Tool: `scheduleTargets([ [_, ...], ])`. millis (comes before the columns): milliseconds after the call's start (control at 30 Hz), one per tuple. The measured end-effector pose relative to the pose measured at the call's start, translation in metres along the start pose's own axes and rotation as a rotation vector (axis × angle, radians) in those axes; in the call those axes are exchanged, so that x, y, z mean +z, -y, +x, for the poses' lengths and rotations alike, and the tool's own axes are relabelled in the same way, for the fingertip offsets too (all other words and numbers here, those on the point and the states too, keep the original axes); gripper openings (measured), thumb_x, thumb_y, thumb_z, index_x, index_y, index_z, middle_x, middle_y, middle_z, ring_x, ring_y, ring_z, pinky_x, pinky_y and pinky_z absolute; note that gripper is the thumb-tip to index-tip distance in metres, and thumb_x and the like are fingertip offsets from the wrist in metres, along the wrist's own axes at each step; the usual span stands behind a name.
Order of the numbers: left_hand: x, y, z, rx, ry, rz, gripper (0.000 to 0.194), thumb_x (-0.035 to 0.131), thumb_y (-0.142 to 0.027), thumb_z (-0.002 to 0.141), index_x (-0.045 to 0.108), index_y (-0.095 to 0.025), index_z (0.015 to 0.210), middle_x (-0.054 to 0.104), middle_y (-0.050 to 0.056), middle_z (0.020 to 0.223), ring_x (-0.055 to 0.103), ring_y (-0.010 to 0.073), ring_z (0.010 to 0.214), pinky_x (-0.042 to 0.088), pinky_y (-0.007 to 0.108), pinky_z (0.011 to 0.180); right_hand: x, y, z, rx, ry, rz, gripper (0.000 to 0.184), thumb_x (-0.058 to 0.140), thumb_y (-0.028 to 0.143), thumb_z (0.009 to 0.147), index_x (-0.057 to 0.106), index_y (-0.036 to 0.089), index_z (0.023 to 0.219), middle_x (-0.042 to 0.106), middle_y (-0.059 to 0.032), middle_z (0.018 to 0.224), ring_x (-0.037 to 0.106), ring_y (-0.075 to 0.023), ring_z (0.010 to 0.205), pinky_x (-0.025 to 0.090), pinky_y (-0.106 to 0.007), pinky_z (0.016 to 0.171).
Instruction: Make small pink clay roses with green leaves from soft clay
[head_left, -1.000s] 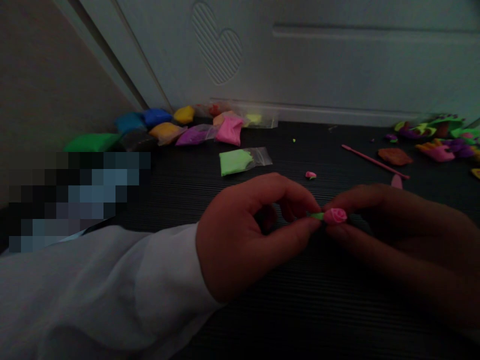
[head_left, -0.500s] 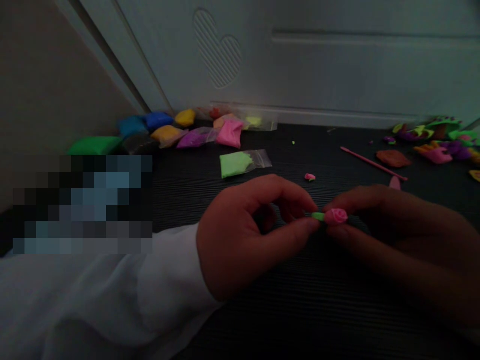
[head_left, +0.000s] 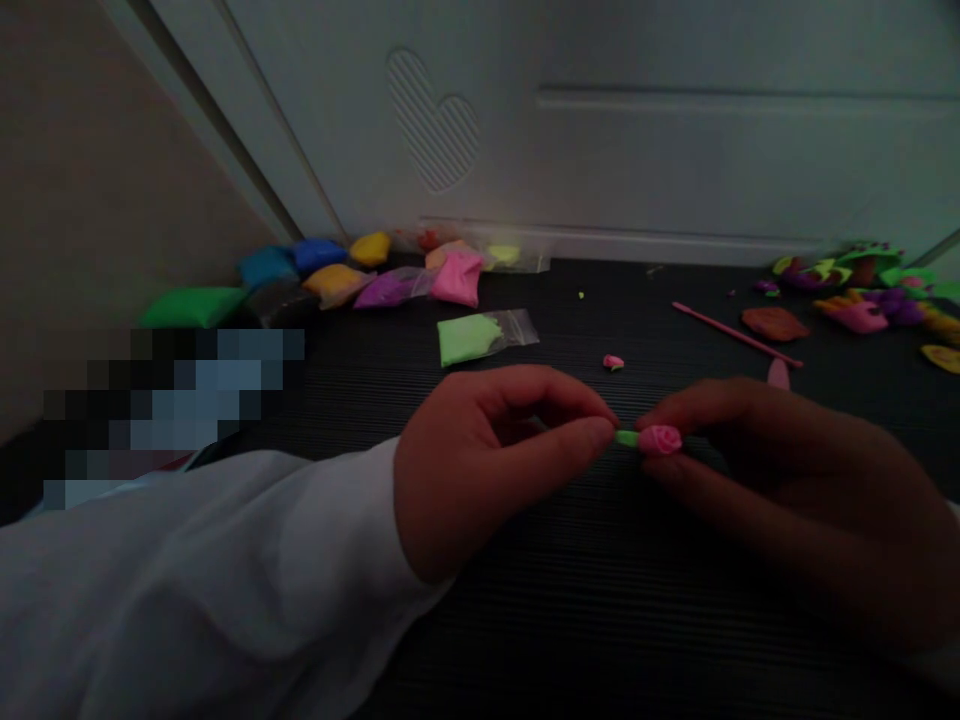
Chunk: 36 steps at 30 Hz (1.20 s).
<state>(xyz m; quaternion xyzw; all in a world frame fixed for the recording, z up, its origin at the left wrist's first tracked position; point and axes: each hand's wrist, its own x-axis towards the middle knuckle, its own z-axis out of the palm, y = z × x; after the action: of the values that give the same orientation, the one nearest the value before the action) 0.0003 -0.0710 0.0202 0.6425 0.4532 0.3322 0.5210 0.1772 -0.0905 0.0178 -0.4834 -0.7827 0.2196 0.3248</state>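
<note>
A small pink clay rose (head_left: 661, 440) with a light green stem (head_left: 627, 438) is held between my two hands, lying sideways above the dark surface. My left hand (head_left: 499, 470), in a white sleeve, pinches the stem's end between thumb and forefinger. Thumb and forefinger of my right hand (head_left: 802, 500) close on the pink bloom from above and below. Beyond the fingers lies a smaller pink bud (head_left: 613, 362) with a bit of green. A bag of light green clay (head_left: 469, 338) rests past my left hand.
Bags of coloured clay, among them a pink one (head_left: 457, 278) and a green one (head_left: 193, 306), line the back left. At right are a thin pink stick tool (head_left: 735, 334), a brown clay piece (head_left: 775, 323) and several finished clay shapes (head_left: 859, 312). A white panel (head_left: 637, 170) stands behind.
Both hands and the rose have shifted slightly left in view. The left fingertips now sit a little farther out along the stem. The camera has tipped slightly upward.
</note>
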Motion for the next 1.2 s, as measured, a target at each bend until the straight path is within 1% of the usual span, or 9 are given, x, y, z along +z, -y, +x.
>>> scheduleTargets([
  [133,-0.0002,0.0002,0.0024,-0.061,0.043,-0.069,0.011,0.057,-0.028,0.066,0.06,-0.018,0.069,0.05,-0.003,0.051,0.042,0.0062,0.047,0.031,0.018,0.043,0.0013,0.002,0.0003,0.015,0.006,0.026,0.013,0.058,0.028,0.069,0.058,0.026,0.082,0.062,0.0023,0.07,0.056,-0.0104,0.056,0.045,-0.02,0.047],
  [267,0.0004,-0.0007,0.0025,-0.094,0.068,-0.117,0.011,0.057,-0.028,0.065,0.059,-0.017,0.068,0.047,-0.004,0.048,0.039,0.0054,0.046,0.03,0.018,0.042,0.0034,0.0045,0.0001,0.063,-0.026,0.072,0.011,0.057,0.03,0.069,0.059,0.025,0.078,0.062,0.0026,0.066,0.056,-0.0098,0.053,0.044,-0.02,0.046],
  [467,-0.0003,0.0003,0.0012,-0.112,0.107,-0.203,0.009,0.055,-0.024,0.067,0.059,-0.016,0.067,0.048,-0.003,0.052,0.04,0.0058,0.048,0.031,0.019,0.045,0.0032,0.0028,-0.0003,0.036,-0.01,0.083,0.012,0.057,0.029,0.069,0.059,0.024,0.08,0.063,0.0017,0.071,0.057,-0.0108,0.058,0.045,-0.02,0.049],
  [600,0.0004,0.0015,0.0017,-0.126,0.117,-0.255,0.007,0.055,-0.02,0.066,0.059,-0.016,0.071,0.05,-0.004,0.054,0.041,0.0058,0.049,0.031,0.019,0.047,0.0037,0.0035,-0.0003,0.058,-0.027,0.089,0.011,0.057,0.029,0.069,0.059,0.023,0.079,0.063,0.0012,0.069,0.056,-0.0104,0.056,0.043,-0.019,0.045],
  [767,0.0024,0.0004,0.0019,-0.131,0.121,-0.189,0.012,0.058,-0.02,0.066,0.06,-0.016,0.077,0.055,-0.002,0.062,0.045,0.006,0.054,0.032,0.018,0.049,0.0041,0.0045,0.0001,0.039,-0.052,0.111,0.012,0.056,0.027,0.069,0.059,0.022,0.08,0.063,0.0009,0.069,0.057,-0.0105,0.058,0.044,-0.019,0.047],
  [900,0.0014,0.0011,0.0037,-0.156,0.221,-0.205,0.016,0.056,-0.022,0.069,0.062,-0.016,0.082,0.052,-0.003,0.055,0.04,0.0043,0.047,0.029,0.017,0.043,0.0025,0.0034,0.0007,0.022,-0.007,0.133,0.015,0.056,0.028,0.069,0.06,0.022,0.083,0.062,0.0005,0.067,0.058,-0.012,0.061,0.045,-0.02,0.048],
  [1033,0.0003,0.0021,0.0074,-0.178,0.34,-0.336,0.011,0.053,-0.018,0.071,0.064,-0.014,0.073,0.055,-0.002,0.058,0.044,0.004,0.049,0.033,0.016,0.044,0.0004,0.0037,0.0008,0.009,0.022,0.156,0.015,0.056,0.026,0.069,0.059,0.023,0.084,0.062,0.0008,0.067,0.059,-0.0129,0.064,0.046,-0.02,0.049],
  [1100,0.0007,0.0023,0.0089,-0.188,0.361,-0.378,0.011,0.054,-0.017,0.071,0.064,-0.013,0.069,0.055,-0.002,0.057,0.045,0.0037,0.05,0.033,0.015,0.044,-0.0006,0.0052,0.0011,0.008,0.032,0.164,0.014,0.056,0.025,0.07,0.059,0.023,0.083,0.062,0.0006,0.066,0.059,-0.0129,0.064,0.047,-0.02,0.049],
  [1200,0.0021,0.002,0.0103,-0.204,0.349,-0.411,0.009,0.055,-0.015,0.07,0.063,-0.013,0.067,0.054,-0.003,0.055,0.044,0.0027,0.049,0.032,0.014,0.044,-0.0012,0.0077,0.0017,0.015,0.034,0.159,0.011,0.056,0.025,0.07,0.059,0.023,0.08,0.063,0.0005,0.066,0.06,-0.013,0.063,0.048,-0.02,0.05],
])
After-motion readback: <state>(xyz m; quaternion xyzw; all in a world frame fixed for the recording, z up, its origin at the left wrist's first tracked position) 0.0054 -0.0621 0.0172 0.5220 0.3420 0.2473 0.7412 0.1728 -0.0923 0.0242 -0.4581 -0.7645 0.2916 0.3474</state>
